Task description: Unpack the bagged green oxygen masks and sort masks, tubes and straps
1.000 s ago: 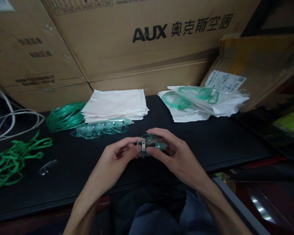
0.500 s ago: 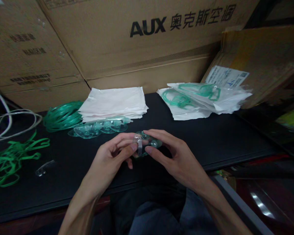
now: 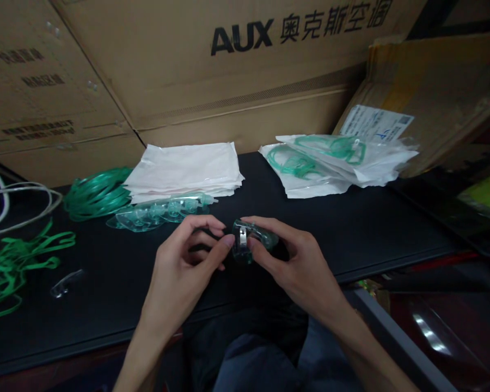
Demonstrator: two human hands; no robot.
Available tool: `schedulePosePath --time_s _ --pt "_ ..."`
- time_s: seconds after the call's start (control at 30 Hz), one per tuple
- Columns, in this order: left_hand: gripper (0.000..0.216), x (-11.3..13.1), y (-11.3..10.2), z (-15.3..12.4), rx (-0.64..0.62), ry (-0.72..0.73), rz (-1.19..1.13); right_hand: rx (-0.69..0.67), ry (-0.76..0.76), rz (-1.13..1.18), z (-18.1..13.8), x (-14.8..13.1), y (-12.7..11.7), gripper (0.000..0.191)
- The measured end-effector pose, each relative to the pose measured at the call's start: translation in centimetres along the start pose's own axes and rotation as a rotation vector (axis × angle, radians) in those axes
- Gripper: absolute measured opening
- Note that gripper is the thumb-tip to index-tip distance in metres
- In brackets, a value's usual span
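Note:
My right hand [image 3: 294, 261] holds a clear green plastic mask [image 3: 251, 244] above the black table [image 3: 375, 228], thumb and fingers curled round it. A small metal strip [image 3: 242, 234] sits on the mask's near edge. My left hand [image 3: 183, 261] pinches at that strip with thumb and forefinger, the other fingers curled. Both hands meet just over the table's front edge.
A row of several clear green masks [image 3: 159, 211] lies before a stack of white bags [image 3: 185, 170]. Bagged masks [image 3: 330, 163] pile at the back right. Green tubing coil [image 3: 96, 193], green straps [image 3: 16, 264], a white cable [image 3: 20, 204] and a clear clip [image 3: 65, 282] lie left. Cardboard boxes [image 3: 228, 71] stand behind.
The mask has been turned and squeezed narrower between my hands. My left fingertips have shifted onto the metal strip. The view has drifted slightly, so the things on the table sit further left.

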State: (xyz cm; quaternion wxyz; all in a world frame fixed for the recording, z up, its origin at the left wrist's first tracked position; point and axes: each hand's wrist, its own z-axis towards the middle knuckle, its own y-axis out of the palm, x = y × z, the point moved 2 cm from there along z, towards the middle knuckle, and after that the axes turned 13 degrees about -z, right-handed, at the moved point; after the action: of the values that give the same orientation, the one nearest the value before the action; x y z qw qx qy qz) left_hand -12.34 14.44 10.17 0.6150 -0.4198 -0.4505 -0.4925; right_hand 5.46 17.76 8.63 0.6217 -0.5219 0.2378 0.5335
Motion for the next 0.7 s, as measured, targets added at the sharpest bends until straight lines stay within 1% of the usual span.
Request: schedulePosePath --time_s 0.07,0.13,0.2,0.53,0.7 --pt "0.005 0.4 0.05 -0.12 -0.016 0.092 0.138 0.016 -0.007 -0.008 0.02 0.05 -0.04 0.028" --pt "0.009 0.58 0.23 -0.18 -0.085 0.145 0.251 0.021 -0.018 -0.01 0.04 0.05 -0.06 0.027" --pt "0.009 0.53 0.42 -0.17 -0.14 0.159 0.302 0.023 -0.026 -0.011 0.07 0.04 -0.07 0.027" --pt "0.008 0.47 0.72 -0.22 -0.172 0.23 0.328 0.035 -0.072 0.045 0.19 -0.15 -0.13 0.03" --pt "0.009 0.56 0.88 -0.25 -0.179 0.243 0.321 0.04 -0.099 0.044 0.08 -0.09 -0.08 0.033"
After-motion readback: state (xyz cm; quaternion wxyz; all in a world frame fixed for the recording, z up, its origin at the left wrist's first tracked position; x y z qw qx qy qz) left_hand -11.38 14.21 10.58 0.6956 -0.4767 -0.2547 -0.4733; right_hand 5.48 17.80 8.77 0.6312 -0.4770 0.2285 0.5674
